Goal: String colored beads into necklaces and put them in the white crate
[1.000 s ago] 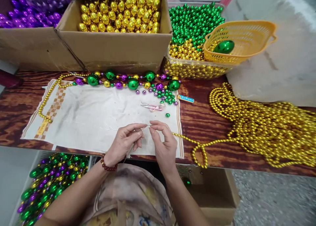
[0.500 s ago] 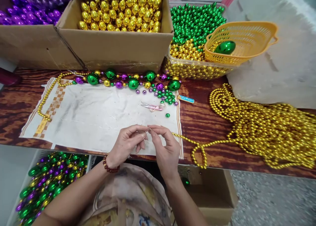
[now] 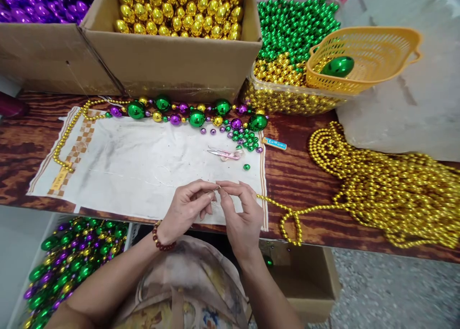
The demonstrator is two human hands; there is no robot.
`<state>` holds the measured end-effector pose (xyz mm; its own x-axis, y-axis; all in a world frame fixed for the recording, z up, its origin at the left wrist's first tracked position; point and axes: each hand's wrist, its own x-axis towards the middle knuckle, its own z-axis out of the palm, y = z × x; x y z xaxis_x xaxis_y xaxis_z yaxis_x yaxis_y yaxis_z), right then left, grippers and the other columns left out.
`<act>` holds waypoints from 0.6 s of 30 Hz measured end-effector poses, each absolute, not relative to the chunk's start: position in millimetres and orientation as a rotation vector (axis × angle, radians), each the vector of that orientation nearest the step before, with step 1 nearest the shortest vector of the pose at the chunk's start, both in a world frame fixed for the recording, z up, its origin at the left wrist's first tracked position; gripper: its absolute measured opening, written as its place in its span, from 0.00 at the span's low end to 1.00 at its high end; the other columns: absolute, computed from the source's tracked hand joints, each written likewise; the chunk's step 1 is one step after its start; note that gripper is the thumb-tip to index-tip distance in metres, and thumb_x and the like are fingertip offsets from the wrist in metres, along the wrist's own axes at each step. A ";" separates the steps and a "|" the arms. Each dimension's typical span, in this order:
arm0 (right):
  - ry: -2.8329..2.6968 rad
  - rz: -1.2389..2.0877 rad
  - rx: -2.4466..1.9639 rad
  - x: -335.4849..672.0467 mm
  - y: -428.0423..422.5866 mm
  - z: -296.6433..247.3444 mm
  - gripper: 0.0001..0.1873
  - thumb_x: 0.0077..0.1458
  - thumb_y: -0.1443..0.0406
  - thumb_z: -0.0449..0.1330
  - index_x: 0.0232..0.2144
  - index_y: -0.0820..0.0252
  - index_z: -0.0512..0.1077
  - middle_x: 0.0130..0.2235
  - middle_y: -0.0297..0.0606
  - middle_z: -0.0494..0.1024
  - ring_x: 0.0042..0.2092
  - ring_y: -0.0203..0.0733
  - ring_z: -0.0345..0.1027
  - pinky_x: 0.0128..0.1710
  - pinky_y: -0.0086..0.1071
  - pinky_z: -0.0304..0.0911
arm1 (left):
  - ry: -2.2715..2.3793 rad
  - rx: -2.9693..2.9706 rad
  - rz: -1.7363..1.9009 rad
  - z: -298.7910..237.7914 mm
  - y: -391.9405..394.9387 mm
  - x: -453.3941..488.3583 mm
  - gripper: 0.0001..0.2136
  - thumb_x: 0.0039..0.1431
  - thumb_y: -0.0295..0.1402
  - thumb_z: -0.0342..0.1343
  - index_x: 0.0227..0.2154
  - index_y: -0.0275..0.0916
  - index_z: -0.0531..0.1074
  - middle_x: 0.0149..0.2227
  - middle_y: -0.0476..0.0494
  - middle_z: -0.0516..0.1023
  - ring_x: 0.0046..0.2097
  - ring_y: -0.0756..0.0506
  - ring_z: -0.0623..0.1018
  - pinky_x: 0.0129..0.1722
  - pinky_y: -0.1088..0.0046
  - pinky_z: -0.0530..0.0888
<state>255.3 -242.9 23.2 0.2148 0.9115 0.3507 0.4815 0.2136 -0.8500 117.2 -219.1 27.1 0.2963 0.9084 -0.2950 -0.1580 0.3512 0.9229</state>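
Note:
Over the front of the white towel [image 3: 122, 151], my left hand [image 3: 190, 204] and my right hand [image 3: 244, 214] meet at the fingertips. Both are closed in a pinch around a tiny thin, pale thing, too small to name. A strand of gold beads [image 3: 275, 203] runs from behind my right hand's fingers to the right, making a small loop on the table. Beyond my hands lie small pink-handled scissors [image 3: 226, 154], a single green bead [image 3: 246, 167] and loose green beads [image 3: 247, 139]. A garland of large green, purple and gold beads [image 3: 197, 119] stretches along the towel's far edge.
A cardboard box of gold beads [image 3: 179, 55] stands behind the towel. Right of it are a bin [image 3: 294, 99] and a tilted yellow basket [image 3: 362, 79]. Gold bead strands [image 3: 395, 199] are heaped at right. Finished-looking garlands [image 3: 75, 257] and an open box [image 3: 305, 281] sit below table level.
The view has shifted slightly. My hands keep the same pinch at nearly the same spot, and the beads lie as before.

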 end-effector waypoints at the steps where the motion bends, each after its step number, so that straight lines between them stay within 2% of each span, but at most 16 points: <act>1: -1.423 0.509 -1.425 255.0 -242.7 23.2 0.06 0.61 0.71 0.60 0.34 0.55 0.71 0.38 0.32 0.82 0.42 0.41 0.76 0.54 0.46 0.58 | 1.010 0.945 0.873 27.4 -218.9 117.5 0.10 0.60 0.33 0.61 0.41 0.34 0.78 0.23 0.50 0.72 0.21 0.55 0.69 0.20 0.82 0.67; 12: -1.403 0.515 -1.433 253.9 -241.7 22.4 0.05 0.61 0.70 0.59 0.33 0.56 0.71 0.37 0.32 0.82 0.42 0.41 0.76 0.54 0.46 0.59 | 1.003 1.118 0.961 24.8 -220.1 117.9 0.08 0.63 0.31 0.58 0.42 0.37 0.79 0.31 0.48 0.72 0.25 0.55 0.73 0.22 0.82 0.69; 18: -1.177 0.760 -1.446 252.1 -245.2 17.0 0.04 0.61 0.65 0.61 0.34 0.56 0.75 0.39 0.35 0.81 0.43 0.43 0.75 0.50 0.43 0.63 | 1.018 1.414 0.994 24.8 -217.9 115.7 0.08 0.65 0.30 0.56 0.43 0.38 0.79 0.32 0.47 0.76 0.27 0.55 0.75 0.29 0.80 0.72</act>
<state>252.1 -245.2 17.0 0.3083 0.9407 0.1412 0.2587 0.0600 -0.9641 115.7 -217.9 24.8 0.2852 0.9578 0.0363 0.0588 -0.0552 0.9967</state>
